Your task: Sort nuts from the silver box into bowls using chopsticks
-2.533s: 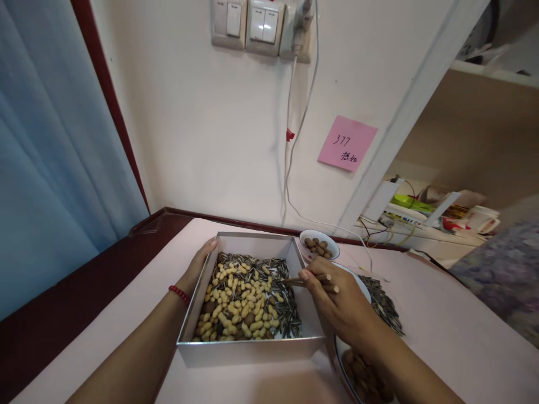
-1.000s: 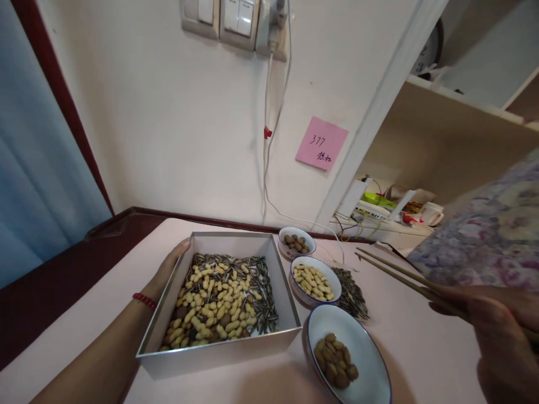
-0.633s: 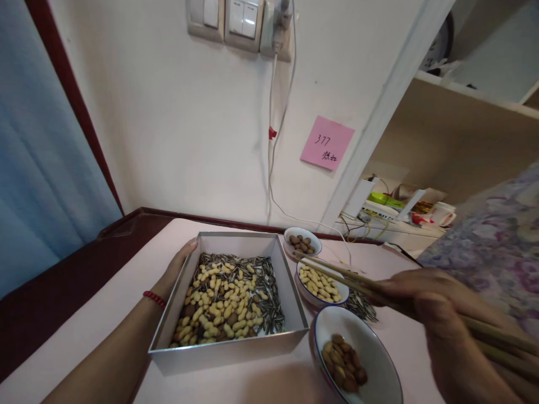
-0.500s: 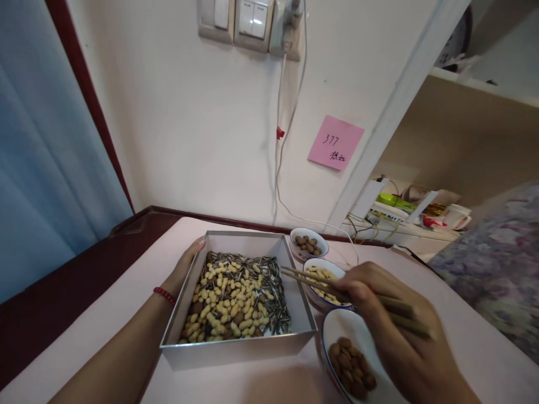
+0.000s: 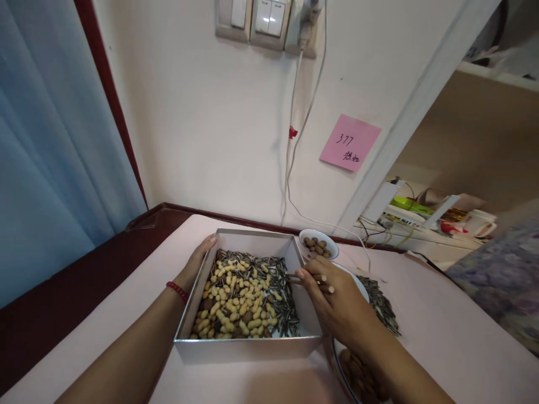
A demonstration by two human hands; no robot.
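A square grey box [image 5: 248,348] on the pale pink table holds mixed peanuts [image 5: 236,306], striped sunflower seeds [image 5: 269,266] and a few brown nuts. My left hand [image 5: 197,264] rests flat against the box's left wall, fingers stretched along it. My right hand [image 5: 334,306] is closed on a pair of wooden chopsticks [image 5: 297,279], whose tips reach over the box's right wall into the seeds. The hand covers the middle bowl behind it.
A small bowl of brown nuts [image 5: 319,245] stands behind the box's right corner. Another bowl of brown nuts [image 5: 357,379] sits at the bottom edge under my right wrist. Loose sunflower seeds [image 5: 381,303] lie on the table at right. A wall with sockets and a pink note [image 5: 349,143] is close behind.
My right hand swung in from the far right with the chopsticks, passed over the bowls and now has the tips inside the box. My left hand stayed on the box wall.
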